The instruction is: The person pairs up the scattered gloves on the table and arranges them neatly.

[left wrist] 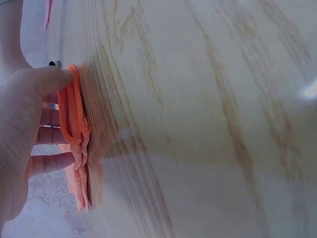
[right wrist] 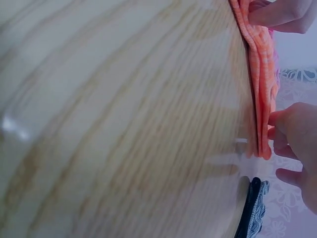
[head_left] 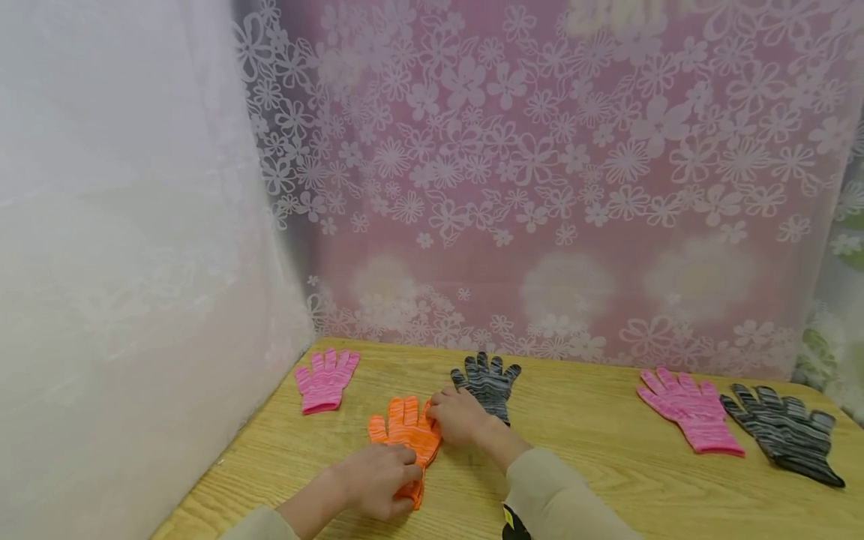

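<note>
An orange knit glove (head_left: 409,435) lies on the table with its fingers pointing away from me. My left hand (head_left: 381,480) pinches its cuff; in the left wrist view the thumb of the left hand (left wrist: 29,114) lies over the layered cuff (left wrist: 73,111) and the fingers reach behind it. At the glove's upper right edge, my right hand (head_left: 466,418) pinches the outer finger. The right wrist view shows the thumb and a fingertip of the right hand (right wrist: 299,136) close together against the orange fabric (right wrist: 262,74).
A grey-black glove (head_left: 489,386) lies just behind my right hand. One pink glove (head_left: 326,381) is at the far left. Another pink glove (head_left: 695,412) and a grey-black glove (head_left: 786,435) lie at right. Floral curtains (head_left: 540,187) border the wooden table (head_left: 580,450).
</note>
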`<state>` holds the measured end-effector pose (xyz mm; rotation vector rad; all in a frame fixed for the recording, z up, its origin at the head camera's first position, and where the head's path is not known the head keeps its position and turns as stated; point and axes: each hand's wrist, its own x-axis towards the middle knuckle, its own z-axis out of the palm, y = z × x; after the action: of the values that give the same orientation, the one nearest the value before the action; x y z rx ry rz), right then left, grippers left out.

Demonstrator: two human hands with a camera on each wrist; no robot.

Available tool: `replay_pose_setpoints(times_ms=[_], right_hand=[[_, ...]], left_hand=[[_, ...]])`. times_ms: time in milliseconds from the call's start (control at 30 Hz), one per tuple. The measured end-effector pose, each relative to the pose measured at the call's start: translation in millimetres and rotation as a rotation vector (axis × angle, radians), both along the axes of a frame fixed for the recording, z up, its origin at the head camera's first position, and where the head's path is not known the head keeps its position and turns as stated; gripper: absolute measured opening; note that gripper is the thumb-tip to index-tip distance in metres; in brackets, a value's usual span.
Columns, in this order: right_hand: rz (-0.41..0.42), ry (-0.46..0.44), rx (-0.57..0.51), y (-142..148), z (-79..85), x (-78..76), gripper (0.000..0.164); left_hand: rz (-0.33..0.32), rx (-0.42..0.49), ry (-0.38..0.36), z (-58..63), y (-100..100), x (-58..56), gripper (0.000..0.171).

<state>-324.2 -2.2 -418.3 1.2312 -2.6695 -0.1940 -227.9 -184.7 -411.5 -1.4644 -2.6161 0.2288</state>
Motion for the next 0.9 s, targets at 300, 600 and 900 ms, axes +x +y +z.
replay_pose_setpoints(times_ms=[300,600,900], right_hand=[[0.022,-0.110,-0.088,14.8,10.8,-0.9,0.015],[0.107,-0.085,-0.060,23.2,6.5,-2.9,0.018],[0.089,-0.018,0.009,23.4,2.4,-2.4,0.013]], left_hand=[[-0.014,0.017,0.007,0.3,1.2,1.4,0.018],[-0.026,-0.004,0.017,2.3,4.2,4.4,0.017],[-0.028,-0.011,0.026,2.5,6.2,7.1,0.016]])
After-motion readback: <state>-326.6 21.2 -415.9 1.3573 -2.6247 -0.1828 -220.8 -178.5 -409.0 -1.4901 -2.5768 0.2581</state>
